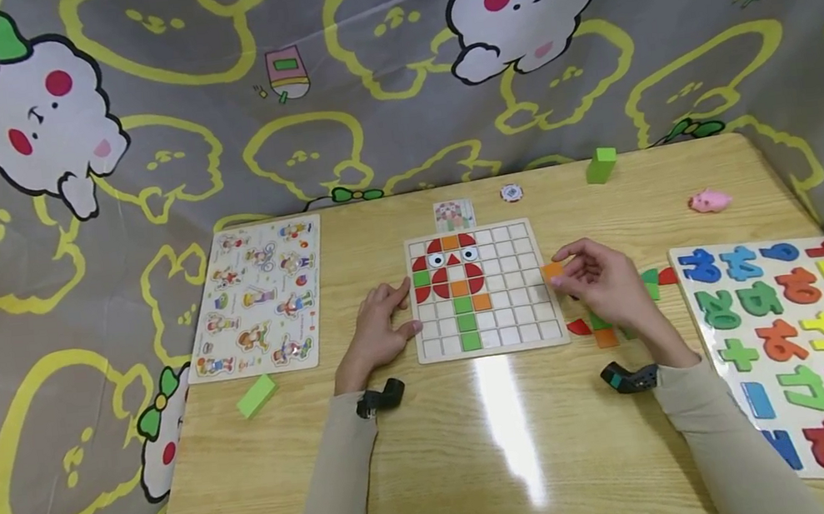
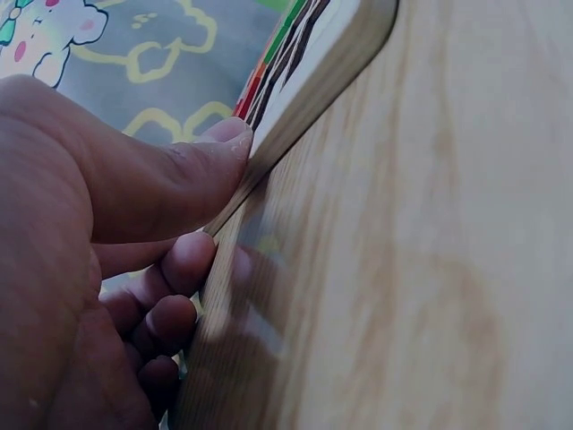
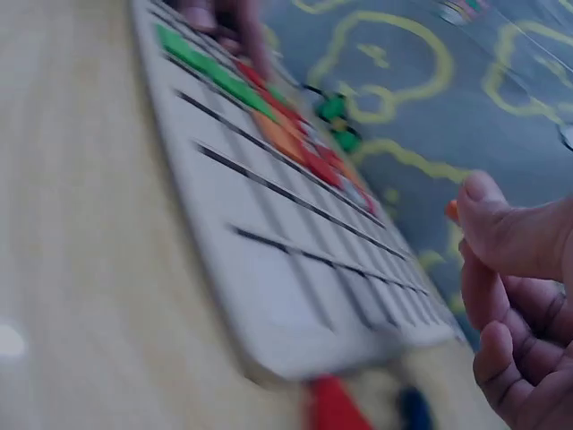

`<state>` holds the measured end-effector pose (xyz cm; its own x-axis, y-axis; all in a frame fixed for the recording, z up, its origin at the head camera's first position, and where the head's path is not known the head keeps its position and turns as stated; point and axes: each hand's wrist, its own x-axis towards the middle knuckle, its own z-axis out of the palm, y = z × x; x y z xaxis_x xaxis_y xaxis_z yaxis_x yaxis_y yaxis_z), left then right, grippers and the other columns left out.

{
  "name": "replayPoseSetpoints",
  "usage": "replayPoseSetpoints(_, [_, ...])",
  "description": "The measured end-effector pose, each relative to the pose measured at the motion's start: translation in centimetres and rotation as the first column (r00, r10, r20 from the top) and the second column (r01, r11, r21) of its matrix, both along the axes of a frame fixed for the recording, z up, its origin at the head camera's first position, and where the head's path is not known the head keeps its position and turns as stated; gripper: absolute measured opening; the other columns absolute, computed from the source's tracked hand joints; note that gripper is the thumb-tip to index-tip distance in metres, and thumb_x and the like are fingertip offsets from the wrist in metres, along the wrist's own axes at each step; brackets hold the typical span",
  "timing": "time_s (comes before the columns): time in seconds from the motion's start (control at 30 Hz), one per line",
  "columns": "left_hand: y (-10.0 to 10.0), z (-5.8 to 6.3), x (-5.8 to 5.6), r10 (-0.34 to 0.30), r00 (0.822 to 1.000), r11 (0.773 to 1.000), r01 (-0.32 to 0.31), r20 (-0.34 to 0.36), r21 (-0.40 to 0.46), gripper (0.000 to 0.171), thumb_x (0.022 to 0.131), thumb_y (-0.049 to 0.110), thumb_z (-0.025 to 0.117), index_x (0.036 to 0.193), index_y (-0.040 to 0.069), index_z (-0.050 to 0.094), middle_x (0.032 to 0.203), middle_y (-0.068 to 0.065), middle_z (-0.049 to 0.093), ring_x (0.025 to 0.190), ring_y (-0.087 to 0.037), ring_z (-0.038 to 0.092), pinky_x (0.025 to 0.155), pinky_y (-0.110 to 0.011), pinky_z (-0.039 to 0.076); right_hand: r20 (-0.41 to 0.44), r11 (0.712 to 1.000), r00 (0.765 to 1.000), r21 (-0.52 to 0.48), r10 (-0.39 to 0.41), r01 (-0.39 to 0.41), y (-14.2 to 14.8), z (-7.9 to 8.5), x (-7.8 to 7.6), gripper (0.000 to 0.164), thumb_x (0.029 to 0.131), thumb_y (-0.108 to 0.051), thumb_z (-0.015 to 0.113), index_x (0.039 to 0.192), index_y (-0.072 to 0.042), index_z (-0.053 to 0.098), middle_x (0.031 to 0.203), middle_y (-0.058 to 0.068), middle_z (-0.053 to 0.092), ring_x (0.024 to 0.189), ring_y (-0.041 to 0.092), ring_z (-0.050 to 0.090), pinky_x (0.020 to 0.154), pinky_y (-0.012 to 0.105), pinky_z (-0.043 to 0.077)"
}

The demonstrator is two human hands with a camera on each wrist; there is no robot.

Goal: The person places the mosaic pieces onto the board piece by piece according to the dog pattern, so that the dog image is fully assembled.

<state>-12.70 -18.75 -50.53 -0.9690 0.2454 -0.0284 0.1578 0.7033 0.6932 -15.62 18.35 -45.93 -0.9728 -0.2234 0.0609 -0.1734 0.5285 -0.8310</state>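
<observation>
A white grid board [image 1: 519, 313] lies mid-table, with red, orange and green tiles and two eye tiles forming a picture on its left part. Against the board's left edge rests my left hand [image 1: 376, 332]; its thumb [image 2: 201, 166] touches the side in the left wrist view. My right hand [image 1: 602, 275] pinches an orange square tile [image 1: 552, 270] between thumb and forefinger, raised by the board's right edge. Only a sliver of that orange tile [image 3: 451, 210] shows past the thumb in the right wrist view. A small picture card [image 1: 454, 215] lies at the board's top edge.
Loose tiles, among them a red one [image 1: 579, 327] and an orange one [image 1: 606, 338], lie under and beside the right hand. A number puzzle [image 1: 760, 338] is at right, a figure puzzle [image 1: 254, 299] at left. Green blocks [image 1: 257, 396], a pink pig [image 1: 709, 200] and a chip [image 1: 512, 193] stand around.
</observation>
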Motion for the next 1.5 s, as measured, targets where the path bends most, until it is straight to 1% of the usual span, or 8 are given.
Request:
replayPoseSetpoints(0.1, [0.1,0.0,-0.1,-0.001,1.0,1.0,0.001,-0.009,-0.003,0.074,0.088,0.026,0.072,0.152,0.014,0.038,0.101,0.0,0.047,0.097,-0.018,0.039,0.09,-0.036,0.03,-0.004,0.997,0.997,-0.004,0.074,-0.074,-2.1,-0.9,0.7,0.03,0.082,-0.019,0.08,0.108,-0.013,0.066,0.086,0.004,0.067,0.072,0.013,0.062,0.063,0.02,0.05])
replayPoseSetpoints(0.23, [0.3,0.0,-0.2,0.0,1.0,1.0,0.0,-0.018,0.003,0.074,0.087,0.026,0.073,0.152,0.014,0.039,0.1,0.0,0.048,0.096,-0.018,0.039,0.09,-0.036,0.03,-0.037,0.982,0.983,0.059,0.179,-0.177,-4.1,-1.7,1.4,0.031,0.078,-0.024,0.084,0.102,-0.013,0.067,0.084,-0.001,0.066,0.07,0.012,0.061,0.061,0.021,0.048])
replayPoseSetpoints(0.33, [0.4,0.0,-0.2,-0.006,1.0,1.0,0.006,-0.019,0.003,0.075,0.087,0.027,0.073,0.152,0.015,0.038,0.1,0.0,0.048,0.096,-0.017,0.04,0.09,-0.035,0.031,-0.069,0.973,0.974,0.108,0.214,-0.206,-4.8,-2.0,1.7,0.032,0.076,-0.025,0.086,0.099,-0.013,0.068,0.081,-0.003,0.064,0.067,0.011,0.058,0.059,0.02,0.045])
replayPoseSetpoints(0.47, [0.4,0.1,-0.2,-0.008,1.0,1.0,0.008,-0.019,-0.005,0.076,0.087,0.027,0.073,0.153,0.015,0.037,0.1,0.001,0.048,0.096,-0.017,0.04,0.09,-0.035,0.03,-0.087,0.969,0.971,0.128,0.224,-0.212,-5.3,-2.0,1.7,0.033,0.073,-0.024,0.088,0.097,-0.012,0.069,0.079,-0.004,0.062,0.064,0.011,0.054,0.057,0.021,0.042])
replayPoseSetpoints(0.7, [0.2,0.1,-0.4,-0.006,0.999,1.0,0.006,-0.036,0.0,0.074,0.087,0.027,0.072,0.152,0.013,0.039,0.1,0.0,0.048,0.095,-0.017,0.039,0.088,-0.035,0.03,-0.103,0.965,0.97,0.166,0.22,-0.201,-6.7,-2.0,1.7,0.034,0.072,-0.029,0.088,0.098,-0.015,0.071,0.078,-0.004,0.062,0.062,0.012,0.049,0.056,0.025,0.039])
replayPoseSetpoints(0.93, [0.2,0.3,-0.4,-0.017,0.999,1.0,0.017,-0.035,-0.003,0.075,0.087,0.027,0.072,0.152,0.012,0.038,0.1,-0.002,0.048,0.095,-0.018,0.039,0.087,-0.035,0.029,-0.123,0.952,0.967,0.243,0.222,-0.187,-7.5,-2.3,2.0,0.036,0.071,-0.037,0.088,0.097,-0.019,0.072,0.079,-0.007,0.061,0.061,0.01,0.047,0.058,0.028,0.037])
replayPoseSetpoints(1.27, [0.3,0.4,-0.3,-0.01,1.0,1.0,0.01,-0.021,-0.003,0.075,0.087,0.026,0.073,0.152,0.012,0.038,0.101,-0.003,0.048,0.095,-0.018,0.039,0.087,-0.035,0.03,-0.147,0.956,0.958,0.199,0.245,-0.214,-7.3,-2.5,1.9,0.019,0.08,-0.027,0.083,0.095,-0.018,0.076,0.079,-0.01,0.061,0.062,0.008,0.049,0.058,0.025,0.04])
replayPoseSetpoints(1.5, [0.0,0.4,0.0,-0.001,1.0,1.0,0.001,-0.014,0.0,0.074,0.087,0.026,0.073,0.152,0.012,0.039,0.1,-0.001,0.048,0.096,-0.019,0.039,0.088,-0.036,0.03,-0.141,0.961,0.963,0.189,0.229,-0.201,-7.9,-2.6,2.0,0.015,0.08,-0.026,0.083,0.092,-0.019,0.078,0.075,-0.011,0.062,0.061,0.007,0.051,0.057,0.026,0.042])
